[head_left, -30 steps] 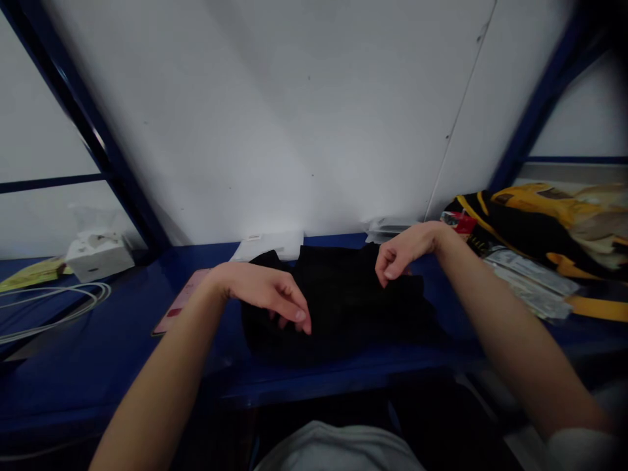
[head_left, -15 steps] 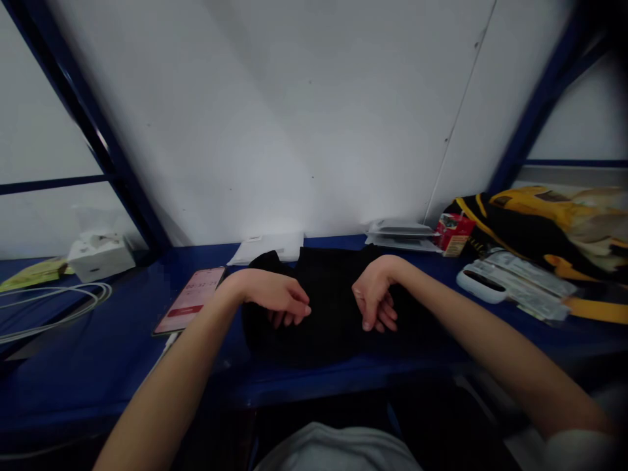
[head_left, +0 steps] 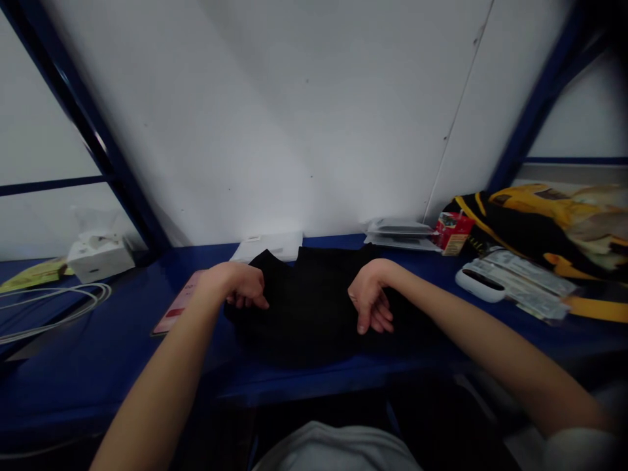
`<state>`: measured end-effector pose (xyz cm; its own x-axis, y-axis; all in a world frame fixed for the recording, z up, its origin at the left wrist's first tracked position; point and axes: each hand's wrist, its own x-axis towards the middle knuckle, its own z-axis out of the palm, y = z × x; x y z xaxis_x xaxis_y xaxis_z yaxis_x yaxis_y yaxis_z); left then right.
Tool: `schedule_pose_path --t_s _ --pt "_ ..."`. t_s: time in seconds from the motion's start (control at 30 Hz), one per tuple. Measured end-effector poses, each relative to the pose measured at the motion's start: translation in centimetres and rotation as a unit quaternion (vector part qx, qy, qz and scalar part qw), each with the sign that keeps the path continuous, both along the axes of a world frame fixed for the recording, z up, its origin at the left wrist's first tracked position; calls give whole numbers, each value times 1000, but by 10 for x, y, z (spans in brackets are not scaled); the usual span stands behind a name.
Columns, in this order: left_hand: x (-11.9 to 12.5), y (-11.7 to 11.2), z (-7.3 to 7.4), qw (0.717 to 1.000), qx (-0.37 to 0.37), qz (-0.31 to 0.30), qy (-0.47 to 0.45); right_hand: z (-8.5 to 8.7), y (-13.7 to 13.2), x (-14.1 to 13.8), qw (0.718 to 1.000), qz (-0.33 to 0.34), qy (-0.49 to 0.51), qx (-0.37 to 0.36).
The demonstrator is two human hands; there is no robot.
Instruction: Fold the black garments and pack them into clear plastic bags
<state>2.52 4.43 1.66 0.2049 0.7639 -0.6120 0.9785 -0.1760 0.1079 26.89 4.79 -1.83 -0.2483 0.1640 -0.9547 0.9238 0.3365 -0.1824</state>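
On blue bench (head_left: 98,366), left hand (head_left: 240,285), right hand (head_left: 370,301) curled atop black cloth (head_left: 314,314); grip cannot tell, folds hidden in shadow.

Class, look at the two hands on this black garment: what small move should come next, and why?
Probably the left hand should draw the garment's left edge gently outward: its curled fingers sit at that edge, the right hand lies on the black garment and could steady it, and the blue shelf offers room on that side.
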Motion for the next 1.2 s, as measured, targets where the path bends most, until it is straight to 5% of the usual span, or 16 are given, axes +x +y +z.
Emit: schedule_pose_path --t_s 0.3,0.43,0.53,0.63,0.7,0.8,0.87,0.93,1.03,1.2 --pt "17 -8 4 992 14 -81 -97 2 -1 -1 1000 -6 5 -6" --pt "36 -22 7 971 6 -166 -175 11 6 14 991 -48 120 -35" --pt "45 -26 4 963 -17 -195 -184 17 17 35 968 -110 226 25" --pt "45 -25 0 964 -17 -195 -182 20 32 57 916 -168 297 210" --pt "44 -23 -2 963 -17 -197 -184 20 42 71 870 -181 259 379" --pt "41 -20 -4 964 -11 -193 -182 17 55 90 753 -198 115 617" --pt "41 -19 -5 966 -6 -190 -175 11 62 103 671 -213 61 708" --pt "42 -19 -6 967 -4 -192 -168 3 68 119 628 -236 10 742" --pt "42 -18 -7 967 -5 -196 -163 -15 77 146 613 -323 -90 715" --pt "41 -19 -6 966 -3 -200 -165 -42 90 181 574 -381 -67 722"
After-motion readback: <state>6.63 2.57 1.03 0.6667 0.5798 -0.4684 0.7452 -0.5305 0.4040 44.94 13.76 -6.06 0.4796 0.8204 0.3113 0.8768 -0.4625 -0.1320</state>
